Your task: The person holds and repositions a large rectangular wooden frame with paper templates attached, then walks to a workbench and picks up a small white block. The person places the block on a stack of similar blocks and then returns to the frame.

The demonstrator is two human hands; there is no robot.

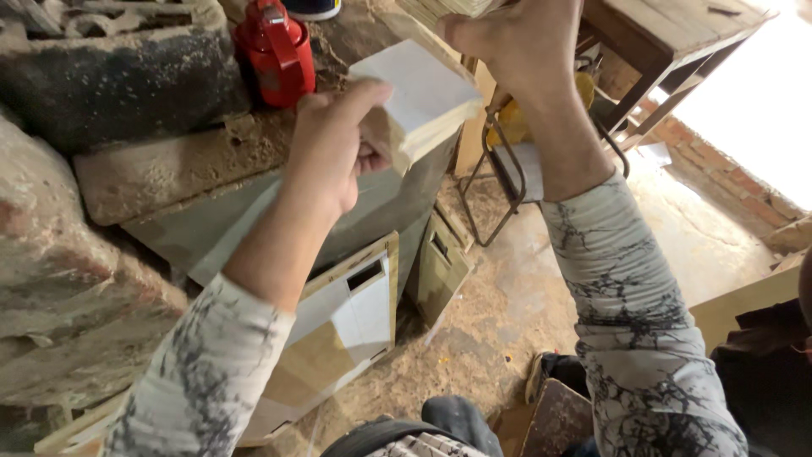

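The left hand is closed around the lower edge of a small stack of wooden boards, thumb on the near side and fingers curled underneath, holding it in the air just right of the red canister. The right hand is raised higher, right of the stack, its fingers wrapped around another bundle of pale wood strips that runs out of the top of the view; how much it holds I cannot tell. The step in hand looks like lifting and sorting cut pieces, with the stack clear of any support. A next move would call for a steady grip from below, since the layers could slide apart. The stack shows a smooth white laminated top face and raw, light-coloured layered edges, squarely cut. Below the stack, a grey and white panel cabinet leans near the dusty floor, and a sawdust-covered table lies to the stack's left, under the canister.
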